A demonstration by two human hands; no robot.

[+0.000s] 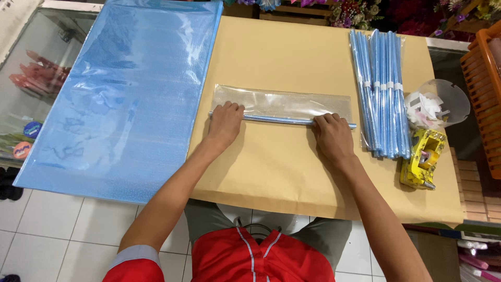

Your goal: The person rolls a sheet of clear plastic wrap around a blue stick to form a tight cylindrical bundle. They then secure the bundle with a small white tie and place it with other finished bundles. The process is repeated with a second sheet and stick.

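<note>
A thin blue rolled tube [279,120] lies across the brown paper-covered table [292,172], at the near edge of a clear plastic sheet [284,103]. My left hand [224,124] presses down on the tube's left end with fingers curled over it. My right hand [331,134] presses on the tube toward its right end, also curled. The short tip of the tube sticks out past my right hand.
A big stack of blue plastic sheets [130,99] covers the left of the table. Bundles of finished blue tubes [383,86] lie at the right, beside a yellow tape dispenser [421,158] and a clear bowl of white scraps [436,107]. An orange crate [484,94] stands far right.
</note>
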